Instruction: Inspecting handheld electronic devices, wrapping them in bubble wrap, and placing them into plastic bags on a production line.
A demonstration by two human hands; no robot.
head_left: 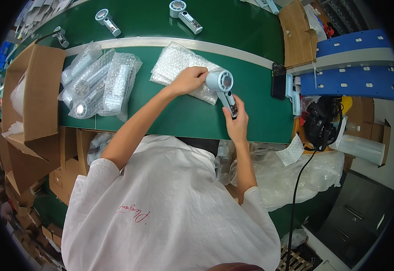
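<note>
A light-blue handheld fan (224, 80) with a round head and a dark, shiny panel on its handle is tilted over the green worktable. My right hand (237, 124) is closed around the lower part of its handle. My left hand (189, 81) has its fingers curled in beside the fan's head, over a stack of flat bubble-wrap bags (172, 61). Whether those fingertips pinch the fan or a bag is hidden. Left of my arm lie several bubble-wrapped fans (120, 86) in a pile.
An open cardboard box (43, 90) stands at the table's left edge. Beyond a pale strip (143, 41) lie several loose fans (185, 17). A black phone (278, 81) lies at the right edge, near a blue perforated rail (350, 83). A black cable (295, 194) hangs down on the right.
</note>
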